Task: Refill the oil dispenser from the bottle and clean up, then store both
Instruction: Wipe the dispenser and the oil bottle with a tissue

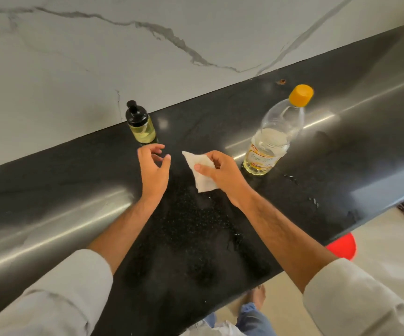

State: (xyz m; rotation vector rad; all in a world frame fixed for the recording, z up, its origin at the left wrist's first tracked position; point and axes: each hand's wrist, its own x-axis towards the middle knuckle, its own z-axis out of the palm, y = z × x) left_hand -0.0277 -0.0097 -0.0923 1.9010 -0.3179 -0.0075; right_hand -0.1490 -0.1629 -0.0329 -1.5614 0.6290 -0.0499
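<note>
Small clear glass oil dispenser with black pump cap (141,123): upright at the back of the black speckled stone countertop (50,190), close to the white grey-veined marble wall (75,57); long axis vertical, cap uppermost, yellow-green oil filling the body. Tall clear plastic oil bottle with orange screw cap (275,132): upright to the right, well apart from the dispenser; long axis vertical, appearing tilted up and right in the wide-angle view, cap on, pale yellow oil in the lower part, printed label near the base. Folded white paper towel (199,170): between dispenser and bottle, over the counter, pinched by thumb and fingers of the right hand (220,170); contact with the counter cannot be told. Left hand (153,168): just in front of the dispenser, apart from it, fingers loosely curled, holding nothing. Small wet drops (313,201) on the counter right of the bottle. Light rolled-up sleeves (63,299) on both forearms. Red round object (344,246) below the counter edge, lower right.
</note>
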